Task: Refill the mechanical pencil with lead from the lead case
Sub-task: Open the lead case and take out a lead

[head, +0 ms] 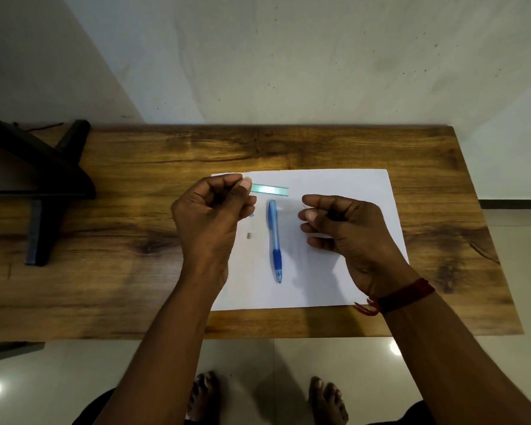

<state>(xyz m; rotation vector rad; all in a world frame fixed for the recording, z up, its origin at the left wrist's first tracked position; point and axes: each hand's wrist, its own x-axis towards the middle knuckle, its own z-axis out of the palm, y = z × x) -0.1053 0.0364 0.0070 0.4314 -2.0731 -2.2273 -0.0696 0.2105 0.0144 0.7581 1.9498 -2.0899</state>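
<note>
A blue mechanical pencil (274,240) lies on a white paper sheet (350,185), with its tip pointing toward me. My left hand (212,216) pinches the left end of a translucent green lead case (270,190), which sticks out to the right just beyond the pencil's far end. My right hand (344,228) hovers right of the pencil with its fingers curled and thumb against forefinger. A faint thin line shows at its fingertips, too small to identify. A small grey piece (249,236) and a tiny blue piece (251,215) rest on the paper left of the pencil.
The paper lies on a wooden table (135,210) that stands against a pale wall. A dark stand (43,185) occupies the table's left end. My bare feet show on the tiled floor below the near edge.
</note>
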